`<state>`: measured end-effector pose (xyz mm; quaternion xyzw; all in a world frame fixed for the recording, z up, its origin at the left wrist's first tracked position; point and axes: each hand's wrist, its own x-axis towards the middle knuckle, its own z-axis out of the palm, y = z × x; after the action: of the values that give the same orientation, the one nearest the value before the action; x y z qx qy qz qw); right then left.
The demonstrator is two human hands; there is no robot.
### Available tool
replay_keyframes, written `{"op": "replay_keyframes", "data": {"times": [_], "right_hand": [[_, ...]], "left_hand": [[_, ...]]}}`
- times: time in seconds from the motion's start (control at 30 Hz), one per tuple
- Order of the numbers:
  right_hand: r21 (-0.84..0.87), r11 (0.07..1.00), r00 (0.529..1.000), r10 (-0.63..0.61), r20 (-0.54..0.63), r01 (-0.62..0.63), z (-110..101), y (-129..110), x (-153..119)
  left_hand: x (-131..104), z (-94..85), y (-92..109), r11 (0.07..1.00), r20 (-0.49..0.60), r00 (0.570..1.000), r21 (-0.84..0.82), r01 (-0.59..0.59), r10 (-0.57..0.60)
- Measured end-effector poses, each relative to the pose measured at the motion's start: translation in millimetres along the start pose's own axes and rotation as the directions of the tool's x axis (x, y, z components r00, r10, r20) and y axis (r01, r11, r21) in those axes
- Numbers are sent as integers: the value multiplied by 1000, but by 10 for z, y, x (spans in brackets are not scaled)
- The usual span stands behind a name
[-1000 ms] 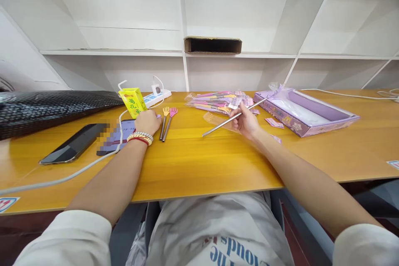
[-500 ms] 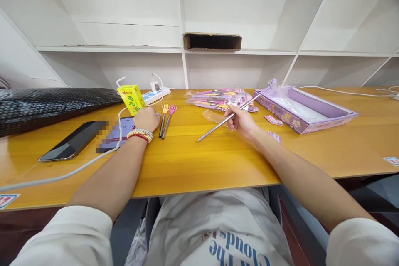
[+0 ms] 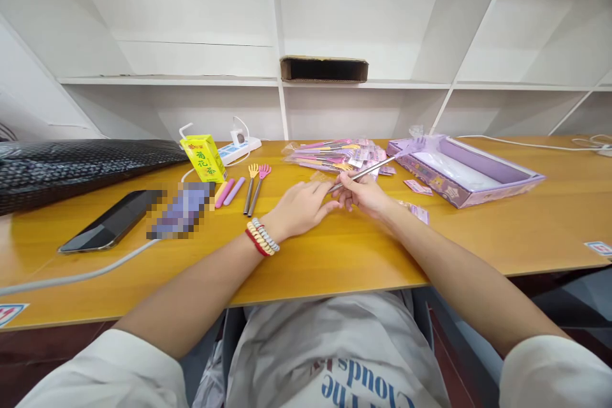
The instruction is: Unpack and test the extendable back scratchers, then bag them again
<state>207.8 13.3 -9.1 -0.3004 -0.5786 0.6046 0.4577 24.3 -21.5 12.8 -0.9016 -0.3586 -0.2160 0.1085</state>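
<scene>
My right hand point(image 3: 361, 194) is closed around the metal rod of a back scratcher point(image 3: 370, 169). Its purple claw head point(image 3: 412, 146) points away to the upper right, in front of the purple box. My left hand point(image 3: 303, 205) is stretched out palm-down, thumb apart, by the rod's near end; the fingers cover that end, and their contact with it is hard to make out. Left of it lie two short back scratchers, one with a yellow claw point(image 3: 251, 185) and one with a pink claw point(image 3: 261, 188). Several coloured tubes, including a purple tube point(image 3: 234, 191) and a pink tube point(image 3: 224, 193), lie beside them.
Packaged back scratchers point(image 3: 335, 154) are piled at the back. An open purple box point(image 3: 471, 194) holding clear plastic stands right, near small cards point(image 3: 418, 187). Leftward are a yellow drink carton point(image 3: 204, 159), a power strip point(image 3: 239, 150), a black phone point(image 3: 112, 220), another phone point(image 3: 182, 210) and a white cable point(image 3: 95, 278).
My left hand has moved right from beside the carton to the rod's near end, uncovering the coloured tubes. The rod's visible part is shorter, and its purple claw now shows more clearly.
</scene>
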Motion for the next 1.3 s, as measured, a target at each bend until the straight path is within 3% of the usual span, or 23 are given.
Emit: {"op": "replay_keyframes", "data": {"times": [0.17,0.33,0.43,0.53,0.63,0.73,0.83,0.97,1.03,1.17,1.3], "right_hand": [[122,991,998,61,-33,-56,-17,-15,22],[278,957,958,5,-288,78,-181,-87,75],[231,960,907,-48,-418,157,-298,-98,111],[27,985,860,-136,-492,171,-368,-77,126],[-288,944,845,-282,-454,160,-391,-54,103],[-460,863,850,-393,-351,209,-387,-62,52],[-466,843,862,-426,-276,269,-374,-106,14],[-408,880,847,-398,-353,243,-376,-160,21],[-465,864,803,-411,-432,192,-397,-173,51],[-634,771,661,-502,-558,50,-476,-196,145],[-673,739,564,-545,-620,-26,-624,-282,191]], "left_hand": [[-18,91,-128,980,8,983,81,182,-183],[-59,42,-486,943,-60,950,117,310,-305],[-93,16,-614,945,-45,947,58,322,-319],[-109,-6,-632,929,-39,932,71,362,-360],[-106,-31,-604,919,-36,929,136,369,-368],[-105,-64,-605,909,-16,924,171,380,-383],[-114,-89,-637,914,56,920,146,378,-389],[-113,-91,-633,924,88,925,138,355,-369],[-91,-98,-597,917,62,927,185,353,-370],[-17,-148,-535,895,-7,934,284,344,-357],[8,-231,-622,849,-99,910,333,411,-402]]}}
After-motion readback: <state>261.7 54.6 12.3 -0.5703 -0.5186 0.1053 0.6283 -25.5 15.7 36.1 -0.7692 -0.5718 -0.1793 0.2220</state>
